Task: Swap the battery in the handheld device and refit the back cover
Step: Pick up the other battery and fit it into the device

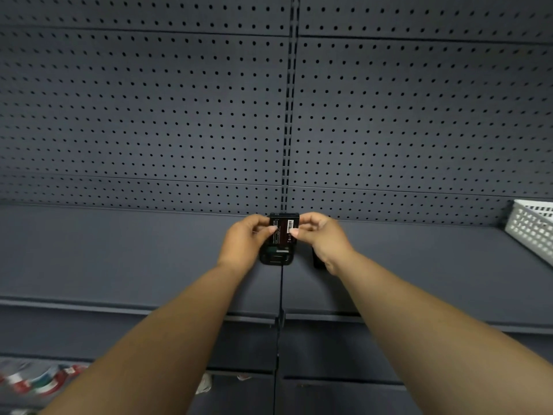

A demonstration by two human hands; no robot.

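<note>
A black handheld device (276, 256) lies face down at the middle of the dark shelf, its back open. A black battery (282, 230) with a white barcode label sits over the upper part of the open back. My left hand (245, 241) holds the device's left side, thumb on the battery. My right hand (321, 236) pinches the battery's right edge between thumb and fingers. A dark flat piece (316, 260), perhaps the back cover, shows partly under my right wrist.
The dark shelf (134, 253) runs the full width, backed by a grey pegboard wall (179, 115). A white perforated basket (532, 229) stands at the far right. Blurred red and white packages (39, 380) lie on a lower level at the bottom left.
</note>
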